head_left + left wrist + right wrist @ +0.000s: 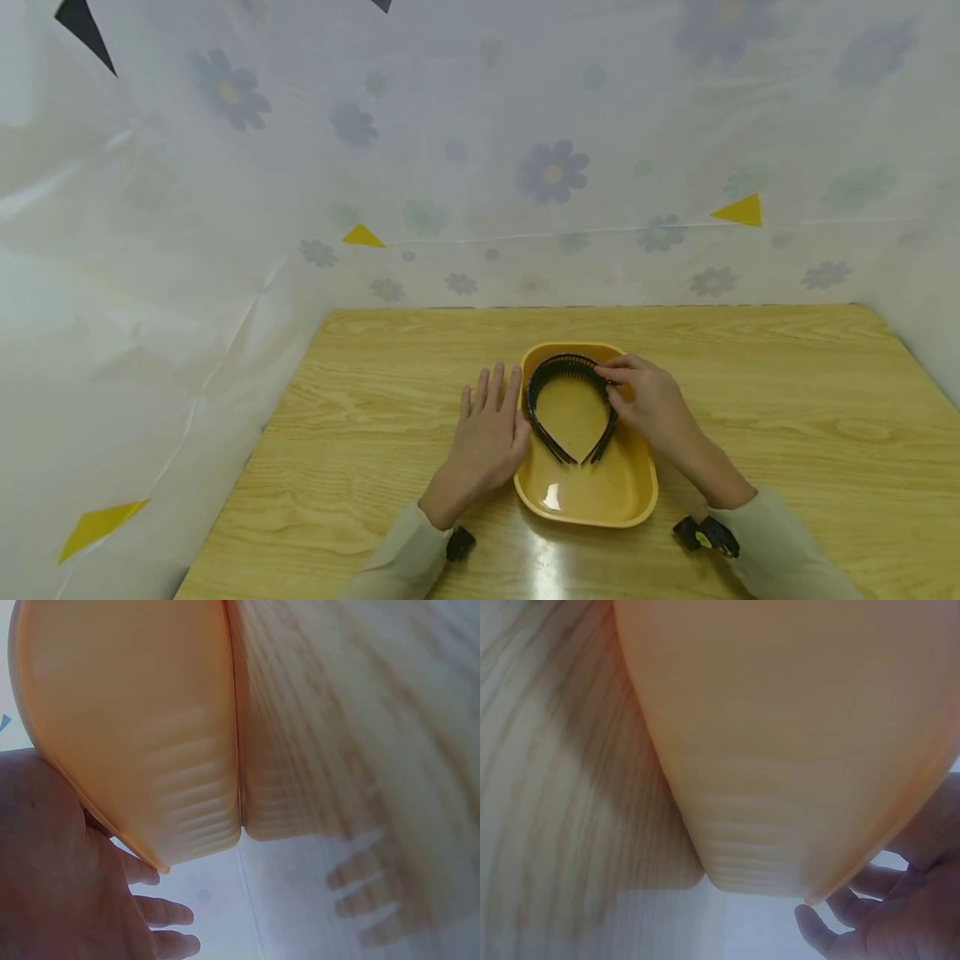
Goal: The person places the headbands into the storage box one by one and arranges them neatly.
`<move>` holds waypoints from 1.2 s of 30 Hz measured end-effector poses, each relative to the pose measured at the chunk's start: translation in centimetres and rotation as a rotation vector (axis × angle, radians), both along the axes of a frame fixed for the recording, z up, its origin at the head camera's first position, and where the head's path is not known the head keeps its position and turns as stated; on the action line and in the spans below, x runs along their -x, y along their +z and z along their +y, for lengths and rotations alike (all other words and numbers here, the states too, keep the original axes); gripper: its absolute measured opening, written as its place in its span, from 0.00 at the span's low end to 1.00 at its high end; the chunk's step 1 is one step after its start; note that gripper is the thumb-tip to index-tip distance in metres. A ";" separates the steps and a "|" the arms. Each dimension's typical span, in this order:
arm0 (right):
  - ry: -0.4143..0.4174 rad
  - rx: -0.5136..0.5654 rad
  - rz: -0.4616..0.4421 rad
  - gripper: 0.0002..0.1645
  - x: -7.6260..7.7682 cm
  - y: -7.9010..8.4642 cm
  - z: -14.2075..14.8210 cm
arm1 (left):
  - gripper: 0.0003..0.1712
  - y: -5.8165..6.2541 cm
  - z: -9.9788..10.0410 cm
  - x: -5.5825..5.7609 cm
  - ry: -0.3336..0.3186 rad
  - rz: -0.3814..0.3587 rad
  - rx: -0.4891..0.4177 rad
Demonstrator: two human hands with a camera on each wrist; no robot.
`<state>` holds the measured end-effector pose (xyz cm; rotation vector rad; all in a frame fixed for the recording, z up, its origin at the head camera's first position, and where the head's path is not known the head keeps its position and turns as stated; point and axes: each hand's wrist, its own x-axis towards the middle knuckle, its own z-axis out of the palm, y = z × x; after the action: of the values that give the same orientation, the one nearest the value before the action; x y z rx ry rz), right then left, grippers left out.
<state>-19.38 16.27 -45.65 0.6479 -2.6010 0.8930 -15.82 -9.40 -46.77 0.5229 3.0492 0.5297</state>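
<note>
A yellow-orange plastic tray (592, 500) stands on the wood-grain table, holding black toothed headbands (562, 361) nested together, their narrow ends toward the person. With thumb and fingertips, my right hand (660, 408) pinches the right side of the headbands over the tray's right rim. My left hand (486, 442) lies along the left rim, fingers straight and pointing away. In the left wrist view, this left hand (67, 862) is beside the tray's outer wall (135, 712). The right wrist view shows the right hand (907, 907) at the rim, with the headbands hidden behind the wall (780, 750).
The wood-grain table (375, 400) extends on both sides of the tray. Behind it hangs a pale flowered sheet (465, 167) with yellow triangles (738, 211). Black wrist devices (707, 536) sit at the person's light sleeves (780, 550).
</note>
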 end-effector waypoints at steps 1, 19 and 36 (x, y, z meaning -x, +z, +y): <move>0.002 -0.009 -0.006 0.19 0.0 0.0 0.0 | 0.36 0.0 0.0 0.0 -0.001 0.000 0.001; 0.020 -0.078 -0.003 0.18 0.1 -0.1 -0.3 | 0.36 0.1 0.1 0.1 0.002 -0.005 0.015; 0.037 -0.056 0.043 0.16 -0.3 0.5 0.3 | 0.36 0.0 0.1 -0.2 0.014 -0.006 -0.002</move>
<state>-19.04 16.59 -45.11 0.7244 -2.5915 0.8110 -15.57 -9.31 -46.81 0.5003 3.0493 0.5334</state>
